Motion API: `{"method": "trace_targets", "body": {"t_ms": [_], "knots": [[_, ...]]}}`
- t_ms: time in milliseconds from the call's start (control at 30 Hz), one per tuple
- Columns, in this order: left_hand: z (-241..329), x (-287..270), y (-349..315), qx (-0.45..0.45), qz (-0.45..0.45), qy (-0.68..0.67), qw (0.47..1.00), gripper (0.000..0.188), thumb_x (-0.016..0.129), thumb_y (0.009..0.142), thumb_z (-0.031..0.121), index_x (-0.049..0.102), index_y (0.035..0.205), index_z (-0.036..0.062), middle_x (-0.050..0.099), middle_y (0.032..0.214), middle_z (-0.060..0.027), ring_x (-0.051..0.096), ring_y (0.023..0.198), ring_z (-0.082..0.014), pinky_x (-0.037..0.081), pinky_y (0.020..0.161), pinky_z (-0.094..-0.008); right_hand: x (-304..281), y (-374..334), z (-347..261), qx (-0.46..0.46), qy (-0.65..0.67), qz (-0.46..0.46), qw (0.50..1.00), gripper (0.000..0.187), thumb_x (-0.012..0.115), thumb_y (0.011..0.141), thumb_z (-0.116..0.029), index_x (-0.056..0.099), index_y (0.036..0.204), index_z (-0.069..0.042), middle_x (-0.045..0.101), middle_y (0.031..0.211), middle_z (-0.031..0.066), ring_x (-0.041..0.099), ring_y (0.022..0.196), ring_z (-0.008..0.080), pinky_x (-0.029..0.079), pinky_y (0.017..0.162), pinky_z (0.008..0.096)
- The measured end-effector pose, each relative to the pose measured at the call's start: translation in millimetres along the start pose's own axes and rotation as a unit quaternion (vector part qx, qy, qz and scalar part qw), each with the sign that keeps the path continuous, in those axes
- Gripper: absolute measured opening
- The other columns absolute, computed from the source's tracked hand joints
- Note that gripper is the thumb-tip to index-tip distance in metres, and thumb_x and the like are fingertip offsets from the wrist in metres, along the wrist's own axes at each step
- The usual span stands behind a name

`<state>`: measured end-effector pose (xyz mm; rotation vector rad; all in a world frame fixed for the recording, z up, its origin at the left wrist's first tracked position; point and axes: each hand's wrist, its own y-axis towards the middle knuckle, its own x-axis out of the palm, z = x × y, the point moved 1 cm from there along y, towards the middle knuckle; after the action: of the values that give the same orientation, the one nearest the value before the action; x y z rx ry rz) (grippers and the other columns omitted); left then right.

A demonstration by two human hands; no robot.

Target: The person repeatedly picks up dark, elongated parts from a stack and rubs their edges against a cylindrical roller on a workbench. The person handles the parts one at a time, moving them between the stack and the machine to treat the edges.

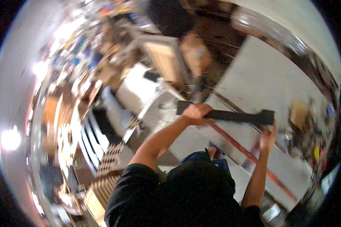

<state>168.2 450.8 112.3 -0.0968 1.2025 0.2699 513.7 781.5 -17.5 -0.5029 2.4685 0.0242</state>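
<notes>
A long dark flat piece [235,116], notched near its right end, is held up crosswise in front of my body. Its exact kind cannot be made out. My left hand [197,113] is wrapped round it near its left end. At the other end, my right hand [268,138] grips it from below, its fingers partly blurred. Under the piece, a red bar [246,152] runs slantwise across pale panels [231,100].
A large pale board [269,72] lies ahead to the right. Stacked slatted wooden pieces [110,159] stand at left. A wooden-framed panel [161,56] and heaped blurred clutter are farther off. A tan block [299,113] sits at far right.
</notes>
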Motion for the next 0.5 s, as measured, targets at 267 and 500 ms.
{"method": "trace_targets", "body": {"t_ms": [267,500], "knots": [[17,-58,-170,-0.232,0.218,0.040,0.947,0.062,0.084,0.096,0.054,0.073,0.139,0.0106,0.077,0.133,-0.0136,0.076,0.120,-0.0369,0.060,0.103,-0.0501,71,-29,-84,-0.114,0.225,-0.136,0.958,0.050,0.067,0.117,-0.029,0.059,0.164,-0.011,0.074,0.102,0.0043,0.066,0.084,0.0141,0.056,0.077,0.0318],[-36,-121,-231,-0.455,0.420,-0.090,0.780,0.065,0.093,0.087,0.039,0.068,0.136,0.0035,0.077,0.123,-0.0203,0.076,0.114,-0.0411,0.061,0.101,-0.0494,175,-140,-209,-0.208,0.131,-0.341,0.908,0.035,0.065,0.116,-0.017,0.069,0.148,-0.004,0.069,0.097,0.0008,0.066,0.084,0.0109,0.056,0.076,0.0291]]}}
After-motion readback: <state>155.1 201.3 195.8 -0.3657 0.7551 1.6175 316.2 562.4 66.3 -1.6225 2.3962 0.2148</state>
